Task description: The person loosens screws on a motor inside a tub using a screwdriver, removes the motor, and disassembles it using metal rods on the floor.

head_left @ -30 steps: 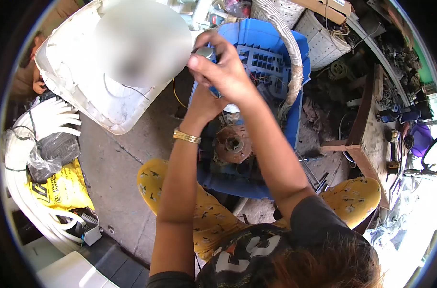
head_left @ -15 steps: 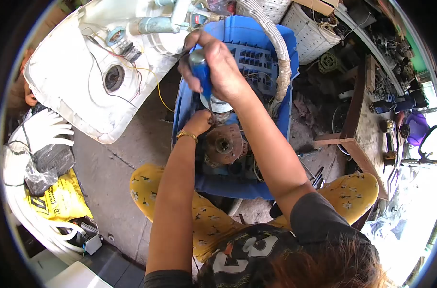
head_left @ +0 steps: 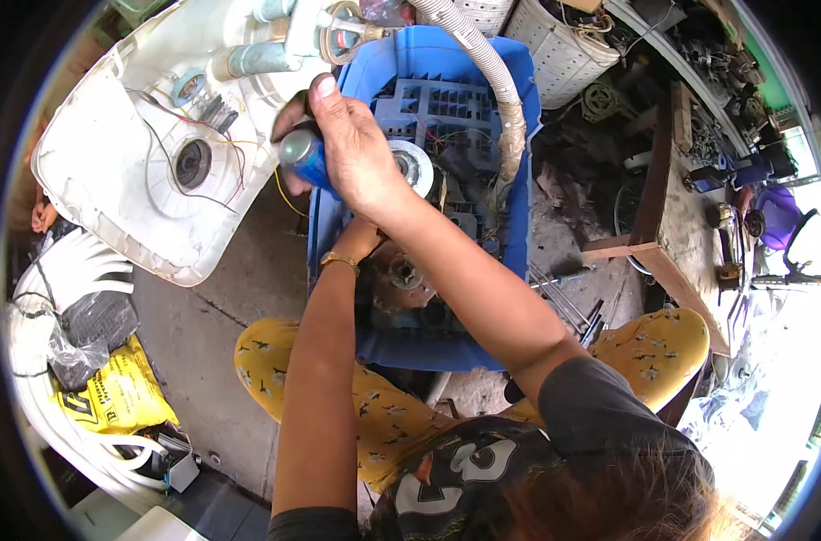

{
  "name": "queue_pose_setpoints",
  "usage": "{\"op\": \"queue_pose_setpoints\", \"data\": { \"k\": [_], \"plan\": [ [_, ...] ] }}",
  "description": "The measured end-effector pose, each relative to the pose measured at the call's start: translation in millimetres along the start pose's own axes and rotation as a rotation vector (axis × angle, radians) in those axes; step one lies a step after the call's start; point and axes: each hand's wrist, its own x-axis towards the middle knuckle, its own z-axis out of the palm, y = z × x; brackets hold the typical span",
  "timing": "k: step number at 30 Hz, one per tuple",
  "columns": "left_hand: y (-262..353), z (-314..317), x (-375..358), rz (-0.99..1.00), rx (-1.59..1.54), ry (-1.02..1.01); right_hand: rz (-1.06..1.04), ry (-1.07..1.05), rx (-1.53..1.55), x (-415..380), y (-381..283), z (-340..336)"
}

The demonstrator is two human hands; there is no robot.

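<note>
My right hand [head_left: 352,149] is wrapped around a blue handle with a metal end cap [head_left: 304,155], which looks like a screwdriver. The handle tilts to the left, and its shaft is hidden. Below it, my left hand [head_left: 360,236] reaches to the rusty round metal part [head_left: 403,278]; my right wrist covers its fingertips, so its grip is hidden. That part sits inside an upturned blue plastic machine body [head_left: 428,356] between my knees. Beyond my hands, a white round pulley-like part [head_left: 415,167] shows in the same body.
A white plastic tub panel [head_left: 95,144] with wires lies at the left. A ribbed grey hose [head_left: 482,54] curves over the blue body's right side. White coiled hose [head_left: 32,343] and a yellow bag [head_left: 122,388] lie lower left. A wooden bench [head_left: 690,243] stands right. Another person's hand [head_left: 44,215] shows far left.
My right hand has swung left and down with the blue handle, which went from near upright to tilted. My left hand stays at the rusty part. The view has shifted slightly.
</note>
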Motion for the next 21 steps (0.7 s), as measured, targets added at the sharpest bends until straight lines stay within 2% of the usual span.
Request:
{"op": "queue_pose_setpoints", "data": {
  "k": [1, 2, 3, 5, 7, 9, 12, 13, 15, 17, 18, 19, 21],
  "plan": [
    [-2.1, 0.1, 2.2, -0.002, 0.006, -0.004, 0.027, -0.012, 0.068, -2.4, 1.2, 1.6],
    [-5.5, 1.7, 5.3, -0.002, 0.013, -0.011, -0.112, 0.041, 0.177, -3.7, 8.6, 6.2],
    [-8.2, 4.8, 7.4, -0.006, 0.021, -0.013, -0.340, 0.069, -0.064, 1.3, 23.8, 3.5],
    [-9.7, 8.6, 9.6, -0.015, 0.034, -0.027, -0.532, 0.142, -0.305, 0.8, 24.3, 6.3],
    [-10.9, 9.2, 8.8, -0.019, 0.053, -0.038, -0.478, 0.160, -0.507, -8.7, 11.5, 3.3],
    [-10.6, 5.3, 7.5, -0.027, 0.074, -0.051, -0.669, 0.225, -0.746, -3.7, 10.8, 1.0],
    [-15.7, 1.3, 5.2, -0.039, 0.101, -0.063, -0.226, 0.085, -0.276, -8.6, 14.2, 8.8],
    [-15.8, -1.1, 3.4, -0.038, 0.108, -0.068, -0.224, 0.081, -0.094, -7.5, 18.3, 14.7],
    [-15.5, -2.2, 1.7, -0.040, 0.123, -0.076, 0.017, 0.052, 0.049, -9.5, 17.8, 15.4],
    [-11.4, -3.4, -5.7, -0.045, 0.135, -0.087, -0.237, 0.097, 0.065, -15.3, 16.4, 24.8],
    [-9.8, -4.3, -8.6, -0.045, 0.139, -0.093, -0.214, 0.037, -0.017, -25.7, 12.3, 21.9],
    [-8.6, -5.1, -12.7, -0.049, 0.147, -0.096, -0.330, 0.028, -0.176, -28.3, 11.7, 19.9],
    [-6.3, -5.5, -13.9, -0.047, 0.155, -0.103, -0.357, 0.030, -0.340, -37.9, 8.8, 15.7]
  ]
}}
